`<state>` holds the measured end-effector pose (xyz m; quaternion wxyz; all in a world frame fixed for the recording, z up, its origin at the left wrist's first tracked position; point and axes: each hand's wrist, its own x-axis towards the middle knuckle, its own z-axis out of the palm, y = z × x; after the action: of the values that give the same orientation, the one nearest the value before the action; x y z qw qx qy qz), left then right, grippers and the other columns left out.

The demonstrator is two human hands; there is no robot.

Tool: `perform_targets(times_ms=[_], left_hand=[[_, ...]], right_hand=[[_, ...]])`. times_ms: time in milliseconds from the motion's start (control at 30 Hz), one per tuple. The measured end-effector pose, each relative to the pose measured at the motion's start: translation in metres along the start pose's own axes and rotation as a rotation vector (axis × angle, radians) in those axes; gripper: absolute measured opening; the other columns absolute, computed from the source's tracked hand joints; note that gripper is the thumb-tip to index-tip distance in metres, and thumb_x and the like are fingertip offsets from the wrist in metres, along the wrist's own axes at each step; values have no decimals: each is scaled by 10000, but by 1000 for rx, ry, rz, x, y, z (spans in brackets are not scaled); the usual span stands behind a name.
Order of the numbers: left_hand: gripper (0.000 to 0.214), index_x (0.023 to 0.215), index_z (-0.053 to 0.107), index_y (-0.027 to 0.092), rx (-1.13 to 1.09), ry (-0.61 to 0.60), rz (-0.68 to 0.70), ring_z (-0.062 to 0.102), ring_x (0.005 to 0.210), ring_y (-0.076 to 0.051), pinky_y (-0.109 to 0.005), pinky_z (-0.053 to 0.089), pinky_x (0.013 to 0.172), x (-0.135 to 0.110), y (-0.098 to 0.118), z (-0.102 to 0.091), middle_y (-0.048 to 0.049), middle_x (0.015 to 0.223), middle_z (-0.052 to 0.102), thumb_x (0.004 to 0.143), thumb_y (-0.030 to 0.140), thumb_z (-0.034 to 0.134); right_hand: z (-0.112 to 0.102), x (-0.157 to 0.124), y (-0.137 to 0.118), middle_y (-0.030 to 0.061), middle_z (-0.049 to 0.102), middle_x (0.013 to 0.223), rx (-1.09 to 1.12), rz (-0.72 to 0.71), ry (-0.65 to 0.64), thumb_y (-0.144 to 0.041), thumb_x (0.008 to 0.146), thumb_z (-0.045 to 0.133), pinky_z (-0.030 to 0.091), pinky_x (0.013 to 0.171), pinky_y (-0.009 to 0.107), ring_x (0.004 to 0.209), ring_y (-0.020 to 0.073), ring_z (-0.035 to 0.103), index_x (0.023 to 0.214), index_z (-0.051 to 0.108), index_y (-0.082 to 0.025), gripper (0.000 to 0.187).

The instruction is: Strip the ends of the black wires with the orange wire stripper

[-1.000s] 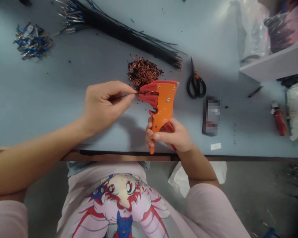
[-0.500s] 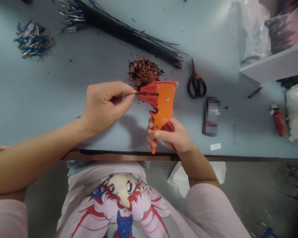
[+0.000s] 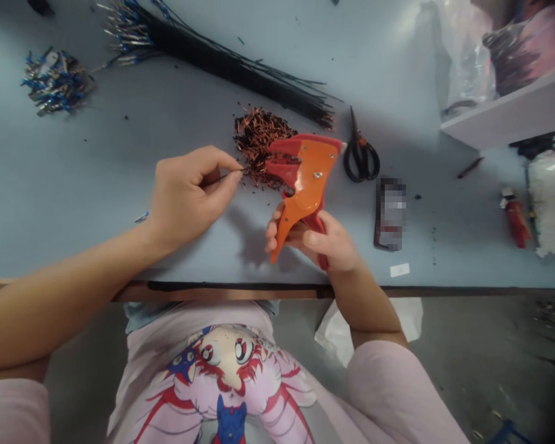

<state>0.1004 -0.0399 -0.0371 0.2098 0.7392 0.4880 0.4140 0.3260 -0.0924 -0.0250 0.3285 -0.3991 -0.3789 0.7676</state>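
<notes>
Between thumb and forefinger, my left hand [image 3: 197, 200] pinches a thin black wire [image 3: 219, 179], its tip pointing right. An orange and red wire stripper [image 3: 312, 179] is in my right hand [image 3: 326, 243], fingers wrapped around its handles. The stripper's red jaws are parted and tilted, apart from the wire's end. Beneath the jaws lies a heap of copper and black wire scraps [image 3: 261, 132]. A blue and silver wire terminal [image 3: 141, 217] shows beside my left wrist.
A long bundle of black wires [image 3: 222, 71] lies across the back. Blue-ended terminals [image 3: 55, 80] are piled at left. Black scissors [image 3: 361, 154] and a blurred dark object [image 3: 390, 214] lie to the right. A white shelf [image 3: 509, 108] juts in at upper right.
The stripper has come away from the wire, and its handles have spread and its head tilted to the right. My left hand has moved slightly left with the wire.
</notes>
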Motion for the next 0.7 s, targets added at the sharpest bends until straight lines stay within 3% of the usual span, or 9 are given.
perform_targets(times_ms=[100,233,467,700], left_hand=[[92,788,648,222,-3,7,20,495,532,-89,-266,398,527,1,0,1,45,610,591,856,206,588],[84,757,635,204,-21,-52,166,528,552,-90,-266,392,521,-4,4,4,35,648,627,821,164,597],[106,813,629,243,47,-219,300,531,530,-116,-277,366,511,-19,14,9,32,629,625,861,202,544],[181,763,636,212,103,-334,423,518,565,-123,-278,315,499,-21,14,8,12,622,583,895,207,511]], right_hand=[[-1,-2,-5,84,652,1016,-96,-91,155,-425,709,821,594,705,367,841,202,668,1059,565,-177,499],[3,0,-2,40,629,933,-237,-179,364,-329,713,829,580,712,349,801,182,642,1032,558,-202,437],[11,-2,13,20,574,919,-303,-311,336,-244,798,747,561,767,344,840,167,616,989,560,-224,268],[10,-2,19,17,579,874,-410,-342,346,-274,837,687,560,777,366,763,153,602,956,566,-211,182]])
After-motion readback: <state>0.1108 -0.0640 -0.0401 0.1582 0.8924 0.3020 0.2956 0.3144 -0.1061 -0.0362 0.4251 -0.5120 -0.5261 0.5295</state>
